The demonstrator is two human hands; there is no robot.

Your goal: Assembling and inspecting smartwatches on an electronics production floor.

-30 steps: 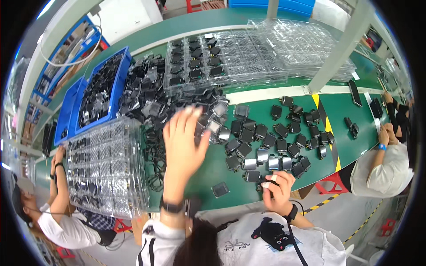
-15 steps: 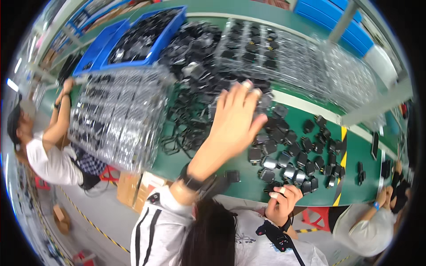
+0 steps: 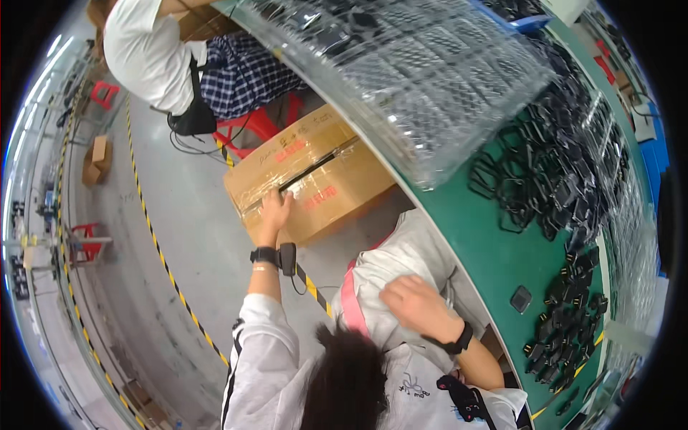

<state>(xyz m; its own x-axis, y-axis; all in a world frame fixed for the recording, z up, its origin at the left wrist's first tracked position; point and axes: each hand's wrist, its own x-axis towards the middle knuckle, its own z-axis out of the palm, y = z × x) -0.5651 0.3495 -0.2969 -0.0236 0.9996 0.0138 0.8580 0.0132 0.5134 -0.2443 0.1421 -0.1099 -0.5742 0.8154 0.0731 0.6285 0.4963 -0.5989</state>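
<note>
A brown cardboard box (image 3: 315,172) stands on the floor beside the workbench, with a dark slit between its top flaps. At the near end of that slit is my left hand (image 3: 274,211), its fingers curled over the flap edge. My right hand (image 3: 419,304) hovers above my lap near the bench edge. Its fingers look bent but are smeared by motion, so whether anything is in them is hidden. Nearest to it on the green bench (image 3: 473,251) lies one small black square part (image 3: 521,299).
Clear plastic trays (image 3: 430,86) are stacked on the bench's far part. Beside them lie heaps of black frames (image 3: 516,172) and several small black parts (image 3: 566,330). A co-worker (image 3: 154,57) sits at the far left by a red stool (image 3: 251,129).
The view has swung left and down to the floor. My left hand has gone from over the bench's heap to the cardboard box. My right hand has left the black parts for my lap.
</note>
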